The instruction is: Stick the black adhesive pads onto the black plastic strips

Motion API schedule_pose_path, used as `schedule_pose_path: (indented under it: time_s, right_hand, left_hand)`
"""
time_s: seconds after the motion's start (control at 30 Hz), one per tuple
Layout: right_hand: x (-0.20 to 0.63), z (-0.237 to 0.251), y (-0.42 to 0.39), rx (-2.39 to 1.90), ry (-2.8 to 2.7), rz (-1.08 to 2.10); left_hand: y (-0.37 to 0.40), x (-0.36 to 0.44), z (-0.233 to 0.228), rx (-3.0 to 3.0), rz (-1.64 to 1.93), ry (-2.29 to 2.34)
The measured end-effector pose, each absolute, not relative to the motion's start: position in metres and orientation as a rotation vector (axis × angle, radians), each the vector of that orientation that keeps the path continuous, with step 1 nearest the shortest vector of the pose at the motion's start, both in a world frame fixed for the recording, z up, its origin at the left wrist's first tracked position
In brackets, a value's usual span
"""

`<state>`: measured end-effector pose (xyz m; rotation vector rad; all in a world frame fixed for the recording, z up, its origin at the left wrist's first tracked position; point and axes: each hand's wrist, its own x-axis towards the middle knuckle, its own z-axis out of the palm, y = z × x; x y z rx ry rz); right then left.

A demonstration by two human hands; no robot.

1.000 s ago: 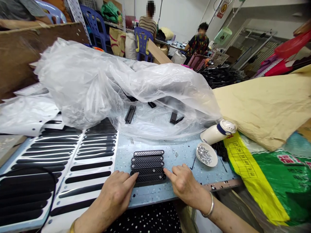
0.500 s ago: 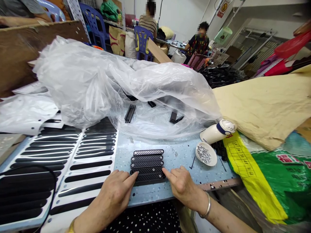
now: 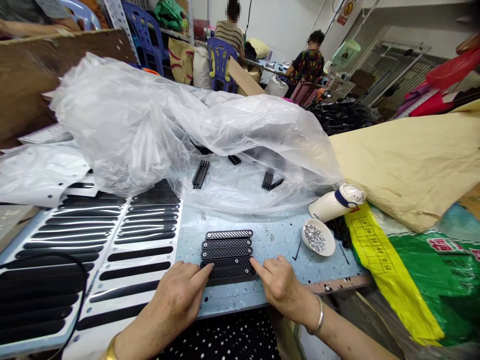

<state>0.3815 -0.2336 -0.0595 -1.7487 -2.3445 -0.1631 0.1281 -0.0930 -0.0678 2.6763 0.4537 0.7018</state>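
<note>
Hands flank a stack of five black textured plastic strips lying side by side on the pale blue table, near its front edge. Left hand: fingers together, extended, tips touching the left end of the nearest strips. Right hand: forefinger out against the right end, others curled. Small white dish of metal screws sits just right; clear plastic bag behind.

a white wall closes the far end of the room. blue chairs stand before it. a metal rack stands right.
</note>
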Motion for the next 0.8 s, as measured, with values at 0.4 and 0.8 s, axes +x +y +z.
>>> schedule_pose_path:
  time_s: [0.4, 0.8]
  right_hand:
    - [0.377, -0.026, -0.232, -1.738, -2.882, -0.099]
    - [0.375, -0.034, -0.235, -1.747, -2.842, -0.083]
  left_hand:
    - [-0.093, 0.127, -0.069, 2.683, 0.674, 0.47]
    - [-0.094, 0.126, -0.063, 2.672, 0.713, 0.494]
